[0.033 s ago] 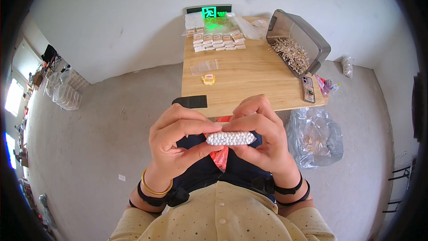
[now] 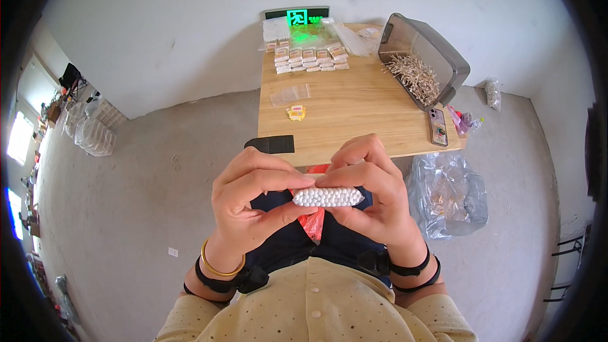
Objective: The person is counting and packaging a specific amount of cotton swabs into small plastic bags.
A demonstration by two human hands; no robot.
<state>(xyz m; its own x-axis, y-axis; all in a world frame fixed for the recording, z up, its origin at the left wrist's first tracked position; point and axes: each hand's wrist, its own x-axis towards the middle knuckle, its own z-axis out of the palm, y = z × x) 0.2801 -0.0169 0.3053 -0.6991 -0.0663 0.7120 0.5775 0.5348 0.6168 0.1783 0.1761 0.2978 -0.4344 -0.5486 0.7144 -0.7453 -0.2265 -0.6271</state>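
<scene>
A small clear pack of cotton swabs [image 2: 327, 197] is held up in front of me, its rows of white cotton tips facing me. My left hand [image 2: 256, 193] pinches its left end between thumb and fingers, and my right hand [image 2: 370, 190] pinches the right end the same way. Beyond them, on the wooden table [image 2: 354, 107], lie a little stack of yellow-and-white labels [image 2: 296, 113] and a flat clear bag [image 2: 291, 94]. Several finished-looking swab packs [image 2: 308, 59] stand in rows farther back.
A grey translucent bin [image 2: 437, 50] lies tipped on its side with loose swabs [image 2: 415, 76] in it. A phone [image 2: 437, 127] rests at the table's right edge. A black strip [image 2: 271, 144] overlaps the front left corner. A large clear plastic bag [image 2: 448, 196] stands on the floor at right.
</scene>
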